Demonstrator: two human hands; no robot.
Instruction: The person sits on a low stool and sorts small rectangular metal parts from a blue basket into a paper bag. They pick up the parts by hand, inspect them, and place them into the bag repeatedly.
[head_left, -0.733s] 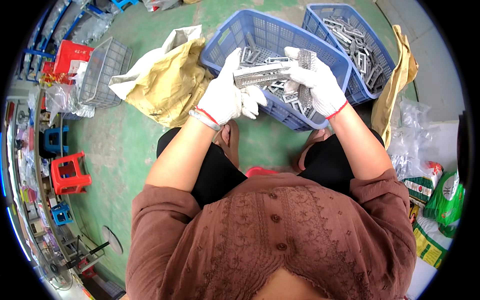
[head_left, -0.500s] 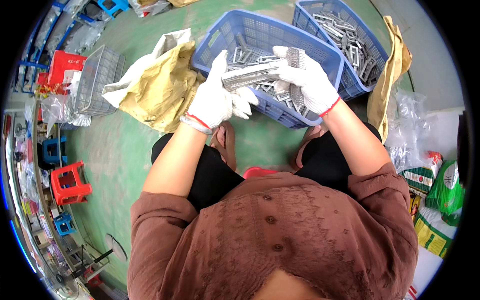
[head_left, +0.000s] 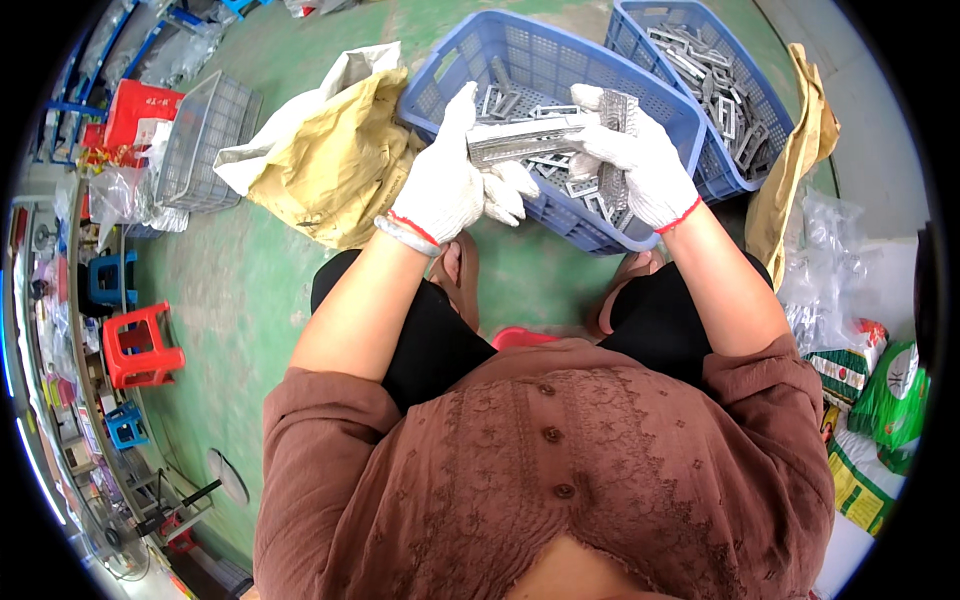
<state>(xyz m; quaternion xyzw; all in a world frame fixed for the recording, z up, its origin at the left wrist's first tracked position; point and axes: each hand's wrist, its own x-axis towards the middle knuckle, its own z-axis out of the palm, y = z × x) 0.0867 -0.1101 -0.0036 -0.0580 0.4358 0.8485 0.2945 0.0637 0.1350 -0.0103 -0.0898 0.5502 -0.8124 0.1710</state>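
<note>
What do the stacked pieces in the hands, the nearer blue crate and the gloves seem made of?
Stacked pieces: likely metal, given their silvery grey sheen. Nearer crate: probably moulded plastic, smooth, from its perforated walls. Gloves: apparently knitted cloth, matte, with snug cuffs edged red.

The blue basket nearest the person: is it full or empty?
Neither, only partly filled: grey metal pieces lie low in the blue basket, and its bare mesh wall shows above them.

Green floor (head_left: 235, 320) lies open between the red stool (head_left: 140, 342) at left and the left leg (head_left: 430, 350). Upper center, the left hand (head_left: 445, 190), right hand (head_left: 652, 178) and metal pieces (head_left: 525, 140) obstruct part of the near blue basket (head_left: 578, 228) — crowded by a yellow sack (head_left: 330, 160) leftward, a second basket (head_left: 722, 180) rightward.
</note>
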